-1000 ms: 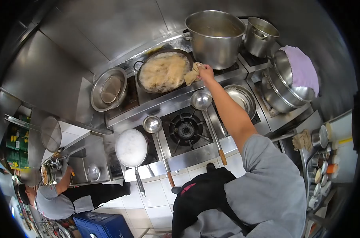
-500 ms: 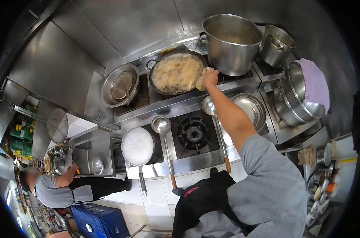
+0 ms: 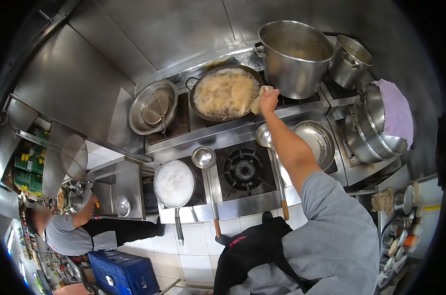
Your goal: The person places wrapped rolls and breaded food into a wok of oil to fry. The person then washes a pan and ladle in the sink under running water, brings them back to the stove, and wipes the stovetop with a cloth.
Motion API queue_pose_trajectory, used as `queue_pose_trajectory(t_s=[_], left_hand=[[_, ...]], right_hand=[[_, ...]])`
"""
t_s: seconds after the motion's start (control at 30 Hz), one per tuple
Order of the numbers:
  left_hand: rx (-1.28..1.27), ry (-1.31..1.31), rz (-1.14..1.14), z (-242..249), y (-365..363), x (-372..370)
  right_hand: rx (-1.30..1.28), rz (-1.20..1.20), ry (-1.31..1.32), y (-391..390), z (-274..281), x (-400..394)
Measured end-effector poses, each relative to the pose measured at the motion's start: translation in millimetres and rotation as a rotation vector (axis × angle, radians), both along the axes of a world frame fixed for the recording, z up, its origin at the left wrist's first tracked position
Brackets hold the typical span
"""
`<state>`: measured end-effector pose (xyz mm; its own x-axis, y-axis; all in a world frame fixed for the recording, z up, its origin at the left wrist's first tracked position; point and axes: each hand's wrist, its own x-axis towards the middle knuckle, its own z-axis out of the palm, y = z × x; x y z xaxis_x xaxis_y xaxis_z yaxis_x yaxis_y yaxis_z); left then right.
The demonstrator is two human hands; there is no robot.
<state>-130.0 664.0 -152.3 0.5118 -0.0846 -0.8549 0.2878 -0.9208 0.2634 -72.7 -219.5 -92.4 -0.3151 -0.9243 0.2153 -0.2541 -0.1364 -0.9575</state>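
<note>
My right hand (image 3: 268, 100) is closed on a folded beige cloth (image 3: 256, 105) at the right edge of a large dark wok (image 3: 188, 85). The wok sits on the rear of the range, full of bubbling, foamy, golden contents (image 3: 226, 93). Whatever part of the wok the cloth wraps is hidden. Just right of my hand stands a tall steel stockpot (image 3: 295, 73) holding cloudy liquid. Below my forearm rest a ladle (image 3: 264, 135) with a wooden handle end and a wide steel pan (image 3: 325, 139). My left hand is out of view.
A steel bowl with a strainer (image 3: 155, 107) stands left of the wok. In front are a pan of white foam (image 3: 174, 183), another ladle (image 3: 204, 157) and a bare burner (image 3: 244, 170). A co-worker (image 3: 68, 236) works at far left, near a blue crate (image 3: 125, 278).
The view has shifted slightly, so the range appears a little farther right and lower. My right hand keeps its hold on the cloth at the wok's edge. The co-worker's arm has moved.
</note>
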Motion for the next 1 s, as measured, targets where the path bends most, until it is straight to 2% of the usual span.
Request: queue_pose_trajectory(t_s=[0.43,0.77,0.83,0.93,1.0], left_hand=[[0.021,-0.011,-0.032,12.3,12.3,-1.7],[0.012,-0.029,-0.048,18.8,26.9,-7.2],[0.008,-0.029,-0.046,17.5,29.2,-9.8],[0.0,-0.026,-0.04,15.2,33.7,-16.8],[-0.005,-0.021,-0.033,13.1,37.6,-25.4]], right_hand=[[0.001,-0.011,-0.134,15.8,1.2,4.1],[-0.006,-0.01,-0.107,21.8,1.8,-6.5],[-0.002,-0.077,-0.147,23.3,-3.7,-14.6],[0.051,-0.105,-0.175,49.4,-11.9,-42.3],[-0.046,-0.028,-0.137,80.6,-27.9,-65.8]])
